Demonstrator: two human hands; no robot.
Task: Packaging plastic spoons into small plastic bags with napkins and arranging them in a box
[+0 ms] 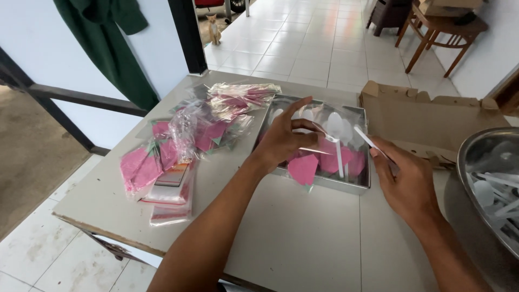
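We think this is a home where people do small packing work. We see a white tile floor, wooden chairs by the wall, a green coat hanging up, and a cat at the open door. Our table is full of packets.

The left hand is reaching into a shallow metal tray of pink packets, while the right hand is pinching a white plastic spoon.
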